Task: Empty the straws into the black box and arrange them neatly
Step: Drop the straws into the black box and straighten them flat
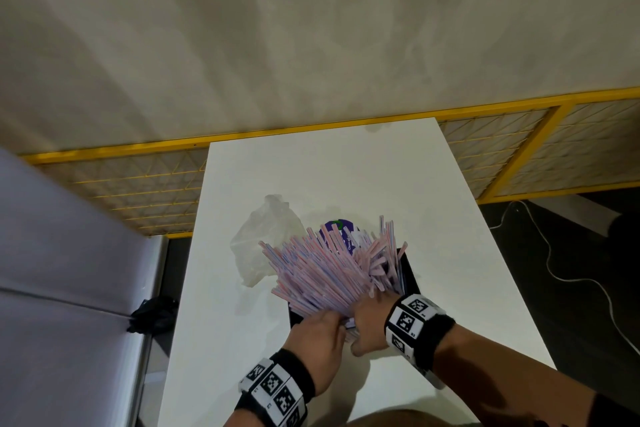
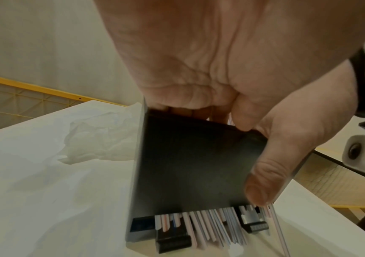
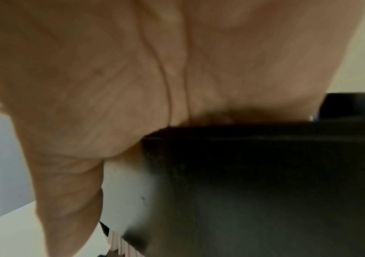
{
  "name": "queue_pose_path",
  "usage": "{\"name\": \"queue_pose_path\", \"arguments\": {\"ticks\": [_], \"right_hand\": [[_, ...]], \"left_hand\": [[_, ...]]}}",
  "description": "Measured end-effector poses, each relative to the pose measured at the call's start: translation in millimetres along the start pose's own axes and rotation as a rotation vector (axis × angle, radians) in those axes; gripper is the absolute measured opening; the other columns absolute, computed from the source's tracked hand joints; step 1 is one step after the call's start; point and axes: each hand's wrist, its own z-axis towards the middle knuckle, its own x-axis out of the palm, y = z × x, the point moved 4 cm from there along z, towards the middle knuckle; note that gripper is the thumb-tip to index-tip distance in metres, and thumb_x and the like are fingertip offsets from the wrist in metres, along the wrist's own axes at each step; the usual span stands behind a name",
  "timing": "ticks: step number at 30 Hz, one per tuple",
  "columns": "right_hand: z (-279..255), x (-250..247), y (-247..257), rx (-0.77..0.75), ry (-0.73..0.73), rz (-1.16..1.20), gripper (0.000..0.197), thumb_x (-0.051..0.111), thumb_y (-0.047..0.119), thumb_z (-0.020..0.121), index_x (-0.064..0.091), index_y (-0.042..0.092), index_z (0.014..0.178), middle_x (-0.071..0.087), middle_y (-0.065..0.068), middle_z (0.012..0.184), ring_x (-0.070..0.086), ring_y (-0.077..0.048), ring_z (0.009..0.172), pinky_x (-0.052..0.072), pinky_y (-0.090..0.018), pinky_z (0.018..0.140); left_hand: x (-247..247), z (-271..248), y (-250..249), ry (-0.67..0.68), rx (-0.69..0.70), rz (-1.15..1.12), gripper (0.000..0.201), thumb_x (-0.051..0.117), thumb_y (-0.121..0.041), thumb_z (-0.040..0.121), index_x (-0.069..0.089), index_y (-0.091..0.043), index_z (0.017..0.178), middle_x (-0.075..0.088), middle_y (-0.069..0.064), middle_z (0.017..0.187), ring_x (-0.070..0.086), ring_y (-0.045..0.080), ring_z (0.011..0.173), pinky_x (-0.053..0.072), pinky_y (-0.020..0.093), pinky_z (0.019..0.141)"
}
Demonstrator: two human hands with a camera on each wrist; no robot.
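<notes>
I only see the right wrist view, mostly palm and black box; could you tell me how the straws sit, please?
Observer: The straws fan out untidily, leaning far-left over the black box rim.
Operator: And the left hand?
Observer: The left hand holds the box's near wall, thumb outside.
Operator: Where is the bag?
Observer: The crumpled plastic bag lies on the table, beyond-left of the box.

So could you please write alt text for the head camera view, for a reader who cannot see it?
Both hands, left and right, reach into a fanned heap of pink and blue striped straws spilling out of a black box on a white table. A crumpled clear plastic bag lies just beyond the straws, with a yellow mesh fence behind the table.
</notes>
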Motion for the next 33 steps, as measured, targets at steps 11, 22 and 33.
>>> {"name": "queue_pose_path", "arguments": {"ticks": [11,22,33], "right_hand": [[-0.3,-4.4,-10.2,-0.096,0.09,0.05,0.055,0.063,0.058,0.088,0.064,0.005,0.105,0.065,-0.015,0.093,0.055,-0.027,0.075,0.048,-0.035,0.067],[4.5,0.2,-11.5,-0.109,0.136,0.111,0.06,0.065,0.057,0.086,0.065,0.006,0.117,0.069,-0.02,0.107,0.062,-0.03,0.092,0.054,-0.042,0.088],[1.9,-1.1,-10.3,-0.123,0.098,0.113,0.048,0.065,0.058,0.084,0.063,0.012,0.097,0.066,-0.01,0.091,0.061,-0.027,0.084,0.056,-0.041,0.085]], "left_hand": [[-4.0,3.6,-1.9,0.01,0.07,-0.038,0.025,0.039,-0.028,0.104,0.058,-0.026,0.12,0.066,-0.001,0.114,0.059,0.023,0.105,0.047,0.037,0.09],[-1.1,5.0,0.7,0.038,0.042,-0.131,0.031,0.04,-0.026,0.105,0.056,-0.027,0.131,0.061,-0.002,0.124,0.056,0.017,0.115,0.044,0.028,0.099],[-2.3,4.1,1.0,0.002,0.043,0.107,0.033,0.03,-0.038,0.108,0.06,-0.024,0.115,0.065,0.001,0.113,0.057,0.023,0.107,0.044,0.035,0.092]]}}
